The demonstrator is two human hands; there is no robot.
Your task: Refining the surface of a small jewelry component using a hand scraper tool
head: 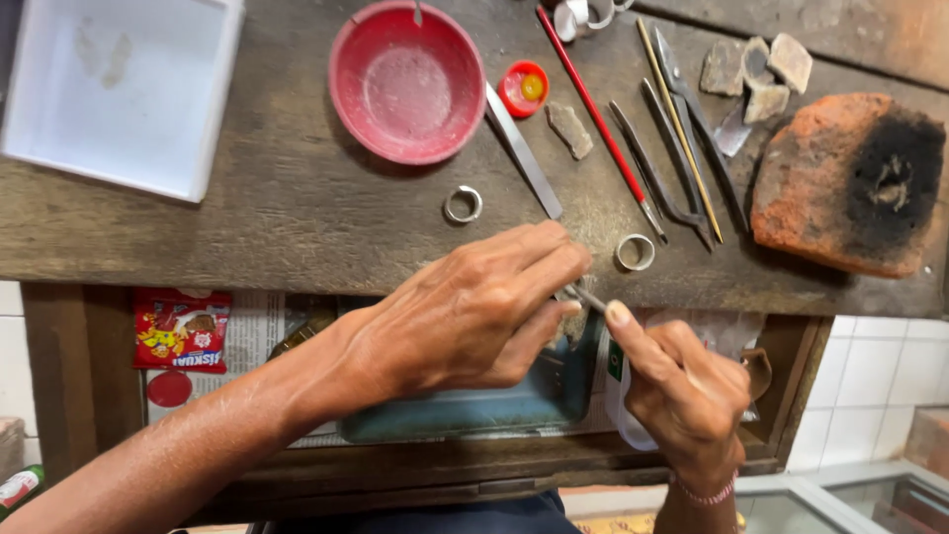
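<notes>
At the far left edge of the wooden workbench lies a white rectangular tray. Right of it, toward the back edge, stands a red bowl, and nearer the front edge a metal ring lies flat. Below the front edge, an open drawer holds a red snack packet at its left side and a teal box in the middle.

The left hand hangs over the drawer at the bench's front edge, fingers pinched narrow on something small that cannot be made out. Touching it, the right hand grips a thin metal tool, index finger stretched along it.

Just behind them lies a second ring. A flat metal strip, a small red cap, a red rod and dark tongs follow rightward. A scorched orange brick sits near the right edge.
</notes>
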